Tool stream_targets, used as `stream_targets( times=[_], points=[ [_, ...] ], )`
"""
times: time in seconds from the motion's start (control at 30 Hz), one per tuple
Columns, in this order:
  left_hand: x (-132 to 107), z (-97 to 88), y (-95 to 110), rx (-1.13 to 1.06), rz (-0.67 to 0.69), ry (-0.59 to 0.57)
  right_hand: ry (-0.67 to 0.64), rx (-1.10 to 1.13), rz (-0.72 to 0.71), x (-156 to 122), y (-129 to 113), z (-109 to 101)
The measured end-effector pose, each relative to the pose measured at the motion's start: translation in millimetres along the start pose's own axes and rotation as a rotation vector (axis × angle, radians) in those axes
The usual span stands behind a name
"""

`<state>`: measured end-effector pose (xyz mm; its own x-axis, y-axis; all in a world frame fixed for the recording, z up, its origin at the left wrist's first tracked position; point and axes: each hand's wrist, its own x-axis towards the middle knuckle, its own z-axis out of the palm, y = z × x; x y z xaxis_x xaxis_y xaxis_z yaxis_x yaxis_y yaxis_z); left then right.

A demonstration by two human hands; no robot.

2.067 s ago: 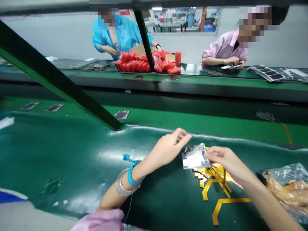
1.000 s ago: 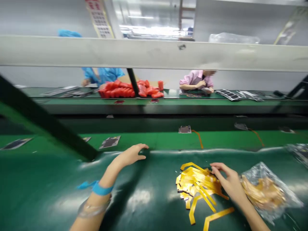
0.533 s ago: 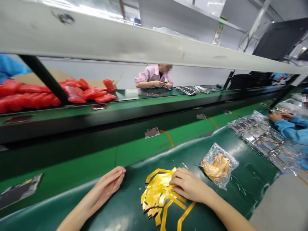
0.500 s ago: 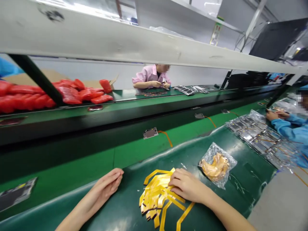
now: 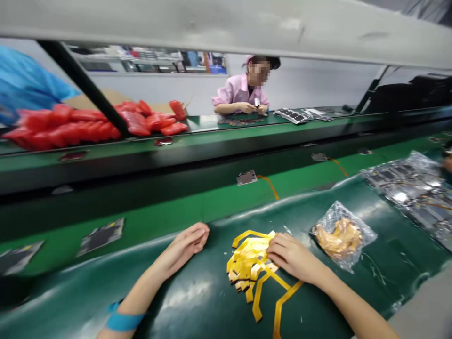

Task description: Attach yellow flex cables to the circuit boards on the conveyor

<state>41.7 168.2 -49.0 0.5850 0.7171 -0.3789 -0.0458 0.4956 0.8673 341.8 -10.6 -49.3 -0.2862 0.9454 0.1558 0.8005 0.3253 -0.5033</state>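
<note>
In the head view, a pile of yellow flex cables (image 5: 247,259) lies on a dark green work mat (image 5: 197,301), between the person's two hands and nearer the right. The pile's long axis slants from the right fingertips down toward the lower left, and most of the dark-tipped ends point that way. At the top, one cable runs left and then bends down. A lower one slopes down and left, then kinks to end toward the lower right. Beneath the right wrist, a separate cable (image 5: 288,296) slants down to the left and then turns almost straight down toward the bottom edge of the view.

The right hand (image 5: 287,254) lies over the pile's right side, its curled fingers touching the cables; whether they pinch one cannot be told. The left hand (image 5: 190,242) sits apart from the pile near the mat's far edge, fingers loosely bent together; its inner side is partly hidden, so how fully it is closed cannot be told. A blue wristband (image 5: 125,321) circles that wrist.

Right of the pile rests a clear plastic bag (image 5: 336,213) of orange flex cables (image 5: 342,238). On the green belt (image 5: 197,209) beyond, a circuit board (image 5: 247,177) trails an orange cable (image 5: 269,186) toward the lower right.
</note>
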Motion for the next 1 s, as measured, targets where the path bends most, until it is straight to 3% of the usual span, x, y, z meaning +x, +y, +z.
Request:
stream_targets(
  times=[0.3, 0.5, 0.73, 1.0],
  points=[
    [1, -1.5, -2, -0.01, 0.017, -0.054, 0.13, 0.151, 0.094, 2, 0, -11],
    [3, -4.1, -4, -0.019, 0.032, -0.1, 0.069, 0.274, 0.043, 30, -21, -10],
    [1, -1.2, -2, -0.014, 0.048, -0.116, -0.144, 0.181, -0.106, 91, -34, 8],
    [-1, -1.8, -1, -0.021, 0.06, -0.176, -0.205, 0.082, -0.061, 96, -36, 5]
  ],
)
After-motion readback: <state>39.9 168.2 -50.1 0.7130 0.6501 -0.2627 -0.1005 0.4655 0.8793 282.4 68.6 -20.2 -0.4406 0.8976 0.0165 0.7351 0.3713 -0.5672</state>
